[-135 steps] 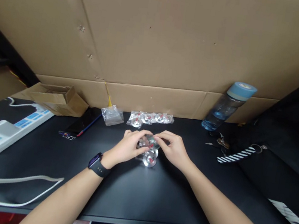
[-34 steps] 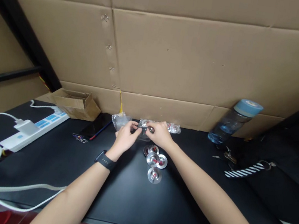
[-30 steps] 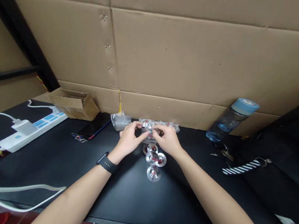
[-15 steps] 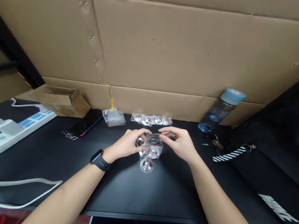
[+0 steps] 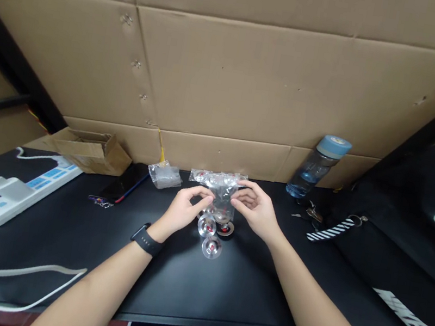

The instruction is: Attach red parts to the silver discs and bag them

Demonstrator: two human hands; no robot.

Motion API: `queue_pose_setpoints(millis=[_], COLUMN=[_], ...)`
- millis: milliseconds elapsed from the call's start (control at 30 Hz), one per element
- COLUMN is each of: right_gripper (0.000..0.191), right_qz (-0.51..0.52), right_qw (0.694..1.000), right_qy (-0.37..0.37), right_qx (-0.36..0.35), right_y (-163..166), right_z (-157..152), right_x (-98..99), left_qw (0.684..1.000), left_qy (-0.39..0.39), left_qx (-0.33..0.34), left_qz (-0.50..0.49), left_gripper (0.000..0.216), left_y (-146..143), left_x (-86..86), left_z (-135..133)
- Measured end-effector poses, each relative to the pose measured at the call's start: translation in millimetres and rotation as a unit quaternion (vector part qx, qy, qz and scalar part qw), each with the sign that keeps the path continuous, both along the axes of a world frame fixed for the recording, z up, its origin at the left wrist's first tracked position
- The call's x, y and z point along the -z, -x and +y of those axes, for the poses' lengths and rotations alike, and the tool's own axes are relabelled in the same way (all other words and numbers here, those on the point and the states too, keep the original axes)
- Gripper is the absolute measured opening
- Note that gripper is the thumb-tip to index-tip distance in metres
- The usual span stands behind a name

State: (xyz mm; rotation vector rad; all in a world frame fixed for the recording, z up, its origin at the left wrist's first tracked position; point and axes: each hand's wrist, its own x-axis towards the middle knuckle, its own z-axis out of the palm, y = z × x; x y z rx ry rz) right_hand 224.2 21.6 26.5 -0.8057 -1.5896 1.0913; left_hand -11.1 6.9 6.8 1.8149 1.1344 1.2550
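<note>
Between my two hands stands a small clear plastic bag (image 5: 222,196). The thumb and fingers of my left hand (image 5: 185,207) pinch its left edge, and those of my right hand (image 5: 253,210) pinch its right edge. Just below the bag several round, shiny discs with red centres lie on the table. One clear disc (image 5: 206,226) sits close to my left fingers, a darker-rimmed disc (image 5: 225,229) lies to its right, and another clear disc (image 5: 212,247) is nearest me. Part of the bag's bottom overlaps the discs, so what is inside is unclear.
Behind my hands lies a row of bagged discs (image 5: 199,175). Leftward are crumpled clear bags (image 5: 165,175), a phone (image 5: 123,185), a cardboard box (image 5: 87,149) and a power strip (image 5: 27,189). On the right are a water bottle (image 5: 316,167), keys (image 5: 312,212) and a black bag (image 5: 389,251).
The plastic bag has been lifted more upright and away from the discs, which now show more clearly on the table. Both hands keep their hold on it. The view has tilted slightly.
</note>
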Motion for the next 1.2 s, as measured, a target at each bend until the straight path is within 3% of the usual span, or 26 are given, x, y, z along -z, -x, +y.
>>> queue_pose_setpoints(millis=[200, 333, 467, 533, 633, 767, 900, 1033, 1200], right_gripper=[0.040, 0.034, 0.038, 0.042, 0.038, 0.033, 0.035, 0.033, 0.034], right_qz=[0.032, 0.033, 0.033, 0.027, 0.007, 0.000, 0.015, 0.004, -0.017], right_qw=[0.999, 0.999, 0.998, 0.996, 0.991, 0.984, 0.989, 0.992, 0.992], right_qy=[0.012, 0.025, 0.053, 0.075, 0.117, 0.149, 0.142, 0.124, 0.109], right_qx=[0.006, -0.009, 0.027, 0.045, 0.069, 0.097, 0.043, 0.021, 0.056], right_y=[3.2, 3.9, 3.4, 2.7, 1.5, 2.3, 5.2, 7.0, 3.9], right_z=[-3.2, -2.9, -0.1, 2.0, 4.6, 4.5, 0.8, -2.0, 1.3], right_x=[-2.3, -0.4, 2.5, 4.3, 7.3, 9.1, 7.2, 4.5, 6.5], left_qw=[0.999, 1.000, 0.999, 0.996, 0.967, 0.914, 0.872, 0.859, 0.850], left_qy=[0.004, 0.017, 0.016, -0.034, -0.171, -0.306, -0.342, -0.345, -0.219], left_qx=[-0.035, -0.013, -0.006, -0.059, -0.120, -0.031, -0.042, -0.061, -0.211], left_qz=[0.001, 0.004, 0.035, 0.062, 0.144, 0.264, 0.348, 0.374, 0.431], left_gripper=[0.020, 0.023, 0.027, 0.029, 0.042, 0.069, 0.019, 0.014, 0.013], left_y=[-1.4, -2.3, -2.7, -3.0, -3.8, -9.7, -20.1, -18.3, 17.3], left_x=[-5.2, -2.0, 3.0, 2.9, -2.4, -10.7, -10.3, -10.4, -13.5], left_z=[-3.5, -4.6, -3.5, -4.5, -9.9, -20.2, -25.4, -23.5, -4.9])
